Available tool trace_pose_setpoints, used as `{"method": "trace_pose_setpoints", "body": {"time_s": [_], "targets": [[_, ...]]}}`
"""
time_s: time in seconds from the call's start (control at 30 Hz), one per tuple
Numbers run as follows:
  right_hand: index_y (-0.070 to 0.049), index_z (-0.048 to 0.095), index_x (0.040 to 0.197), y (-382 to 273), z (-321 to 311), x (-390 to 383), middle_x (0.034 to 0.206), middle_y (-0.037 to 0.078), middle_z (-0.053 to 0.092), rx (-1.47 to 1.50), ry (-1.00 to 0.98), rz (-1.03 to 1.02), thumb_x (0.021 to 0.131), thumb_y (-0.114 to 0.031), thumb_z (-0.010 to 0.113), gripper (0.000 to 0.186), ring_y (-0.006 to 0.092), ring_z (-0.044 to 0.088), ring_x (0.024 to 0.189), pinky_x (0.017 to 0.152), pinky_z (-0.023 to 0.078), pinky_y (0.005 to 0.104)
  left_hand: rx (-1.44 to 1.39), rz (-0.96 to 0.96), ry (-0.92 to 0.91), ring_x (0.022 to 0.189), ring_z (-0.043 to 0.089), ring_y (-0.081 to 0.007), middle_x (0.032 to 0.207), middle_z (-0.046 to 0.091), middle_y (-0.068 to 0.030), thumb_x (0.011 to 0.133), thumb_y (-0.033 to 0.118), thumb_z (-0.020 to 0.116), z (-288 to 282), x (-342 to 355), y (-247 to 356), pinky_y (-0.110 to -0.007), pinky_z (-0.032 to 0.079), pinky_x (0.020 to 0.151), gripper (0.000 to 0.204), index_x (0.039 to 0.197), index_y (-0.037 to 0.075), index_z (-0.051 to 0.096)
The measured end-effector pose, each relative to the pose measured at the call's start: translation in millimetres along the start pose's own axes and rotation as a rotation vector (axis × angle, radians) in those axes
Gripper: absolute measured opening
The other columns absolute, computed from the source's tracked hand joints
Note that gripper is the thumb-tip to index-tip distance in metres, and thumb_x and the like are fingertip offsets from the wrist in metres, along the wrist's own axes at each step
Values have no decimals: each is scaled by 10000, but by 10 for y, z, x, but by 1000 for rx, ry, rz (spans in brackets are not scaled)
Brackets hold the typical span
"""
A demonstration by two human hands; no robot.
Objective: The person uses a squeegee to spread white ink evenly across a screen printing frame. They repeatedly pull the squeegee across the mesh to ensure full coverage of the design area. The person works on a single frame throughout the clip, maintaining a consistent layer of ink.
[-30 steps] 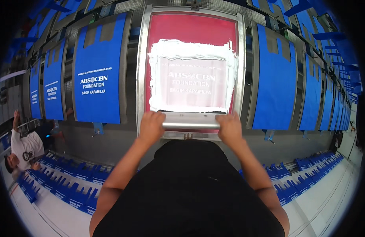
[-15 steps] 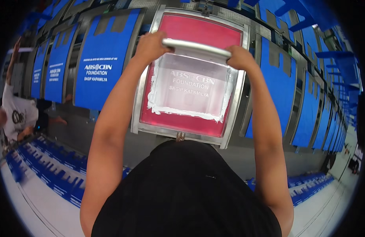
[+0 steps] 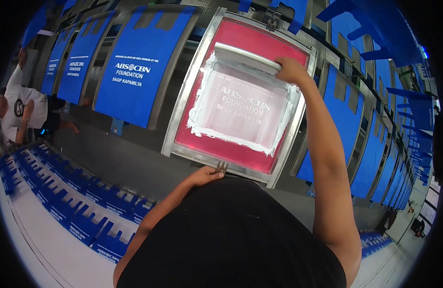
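Observation:
A silk-screen frame (image 3: 171, 134) with metal sides and red mesh lies before me. White ink rings the pale print area (image 3: 245, 103) in its middle, where lettering shows through. Across the far side of that area rests a long squeegee (image 3: 245, 56). My right hand (image 3: 292, 72) is closed round the squeegee's right end. Its left end is unheld. At the frame's near edge, my left hand (image 3: 206, 176) has its fingers at a small metal bracket (image 3: 222, 167); my black shirt is close beside them, and the fingertips are partly hidden.
Blue printed bag panels (image 3: 135, 67) lie on sloping boards to the left, and more blue panels (image 3: 334, 120) line the right. Blue pieces (image 3: 413, 113) hang at the far right. Behind me are rows of blue panels (image 3: 82, 192). A person in a white shirt (image 3: 32, 108) is at the left.
My left hand has let go of the squeegee and come down to the bracket at the frame's near edge. My right hand still holds the squeegee. The view has turned slightly.

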State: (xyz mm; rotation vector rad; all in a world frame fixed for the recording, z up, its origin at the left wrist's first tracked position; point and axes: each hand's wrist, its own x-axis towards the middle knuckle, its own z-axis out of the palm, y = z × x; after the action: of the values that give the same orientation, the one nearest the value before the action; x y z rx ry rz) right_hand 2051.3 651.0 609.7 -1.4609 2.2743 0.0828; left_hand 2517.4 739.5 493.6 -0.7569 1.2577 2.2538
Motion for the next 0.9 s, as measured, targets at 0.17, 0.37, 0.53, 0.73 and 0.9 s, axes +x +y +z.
{"method": "trace_pose_setpoints", "body": {"time_s": [0.17, 0.37, 0.53, 0.73, 0.9], "targets": [[-65, 655, 1139, -292, 66, 31, 1023, 216, 670, -10, 115, 48, 637, -51, 562, 511, 378, 622, 998, 906, 480, 425, 207, 169, -38, 682, 529, -63, 693, 593, -2, 960, 401, 563, 49, -184, 161, -255, 439, 636, 404, 833, 31, 663], [-99, 651, 1166, -900, 233, -995, 1013, 193, 680, -30, -1, 36, 623, -52, 581, 550, 356, 639, 979, 862, 501, 425, 181, 128, -87, 613, 495, -61, 645, 547, 29, 987, 357, 523, 131, -270, 337, -228, 408, 572, 394, 778, 45, 642], [-87, 651, 1051, -1699, 963, -2481, 928, 107, 645, 30, 119, 43, 661, -25, 644, 395, 297, 602, 924, 827, 463, 420, 115, 54, -60, 604, 491, -60, 647, 554, 24, 980, 334, 540, 146, -238, 309, -231, 401, 558, 376, 778, 33, 636], [-83, 617, 1092, -1473, 1040, -2512, 940, 92, 646, 4, 221, -2, 646, -108, 713, 457, 284, 594, 934, 846, 437, 422, 650, 30, 204, 623, 578, -161, 645, 622, -49, 923, 524, 532, 148, -108, 219, -339, 467, 624, 533, 799, 28, 683], [-119, 659, 1035, -705, 872, -2602, 964, 84, 681, 226, 124, 158, 714, -225, 748, 349, 271, 585, 1044, 978, 322, 563, 542, -92, 237, 728, 645, -228, 736, 670, -101, 917, 511, 541, 219, -50, 222, -373, 484, 697, 506, 875, 34, 706]]}}
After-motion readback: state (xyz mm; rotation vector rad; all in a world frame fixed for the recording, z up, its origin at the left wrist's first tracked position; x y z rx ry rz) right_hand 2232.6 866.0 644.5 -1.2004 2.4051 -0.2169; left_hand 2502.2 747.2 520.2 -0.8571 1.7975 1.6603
